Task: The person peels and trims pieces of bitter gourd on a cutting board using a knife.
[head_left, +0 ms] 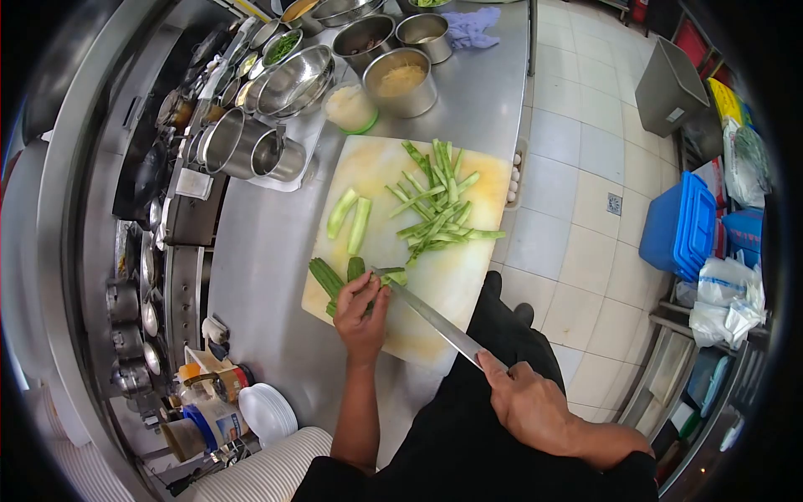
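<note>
My right hand [531, 406] is closed on the handle of a long kitchen knife [439, 321], its index finger laid along the blade's base. The blade slants up and left, its tip at a green cucumber-like vegetable piece [391, 276]. My left hand [361, 311] pinches that piece near the blade, fingers bent. Just left of these fingers lie dark-skinned pieces [324, 277], partly covered by the hand. Two pale pieces [358, 226] rest farther up the white cutting board [360, 171]. A loose heap of cut green strips [439, 209] occupies the board's upper right.
Beyond the board stand steel pots [400, 82] and a tub with a green base [350, 107]. Steel pitchers [280, 156] are at the left. White bowls [268, 414] are stacked near my left forearm. A blue bin [679, 226] stands across the tiled floor.
</note>
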Demonstrator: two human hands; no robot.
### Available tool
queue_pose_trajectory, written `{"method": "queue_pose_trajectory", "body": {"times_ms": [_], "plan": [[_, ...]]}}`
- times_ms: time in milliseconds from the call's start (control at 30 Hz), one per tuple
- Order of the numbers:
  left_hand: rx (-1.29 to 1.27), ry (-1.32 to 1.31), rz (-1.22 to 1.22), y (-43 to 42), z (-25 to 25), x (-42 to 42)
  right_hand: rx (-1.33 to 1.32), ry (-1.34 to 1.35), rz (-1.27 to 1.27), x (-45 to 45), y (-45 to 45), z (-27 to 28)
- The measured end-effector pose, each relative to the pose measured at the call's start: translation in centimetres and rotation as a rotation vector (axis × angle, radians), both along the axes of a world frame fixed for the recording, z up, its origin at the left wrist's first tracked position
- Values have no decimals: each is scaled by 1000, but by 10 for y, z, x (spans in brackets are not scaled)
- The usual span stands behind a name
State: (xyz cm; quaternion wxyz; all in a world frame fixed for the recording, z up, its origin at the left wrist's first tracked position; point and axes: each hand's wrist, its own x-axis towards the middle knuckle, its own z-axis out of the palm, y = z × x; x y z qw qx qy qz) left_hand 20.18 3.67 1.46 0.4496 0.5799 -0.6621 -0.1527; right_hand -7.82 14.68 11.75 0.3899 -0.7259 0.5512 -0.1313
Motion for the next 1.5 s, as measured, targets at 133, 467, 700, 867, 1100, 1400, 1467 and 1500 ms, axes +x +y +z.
{"method": "queue_pose_trajectory", "body": {"times_ms": [133,467,700,867,1100,1400,1467,1500], "plan": [[-7,24,-22,0,0,1,-75,62,28,2,8,0],[35,38,-33,2,-2,2,-123,91,46,2,12,-1],[34,29,-35,1,1,-1,-102,107,63,7,13,-4],[21,11,-29,0,2,-3,-31,77,47,13,11,-8],[6,-20,-13,-2,2,-5,19,43,26,18,2,-12],[6,-43,-19,-2,0,-2,-23,-20,32,19,-11,-25],[13,-38,-18,-1,0,-2,-62,1,43,19,-14,-27],[15,-37,-17,-1,0,-2,-60,2,45,20,-15,-28]]}}
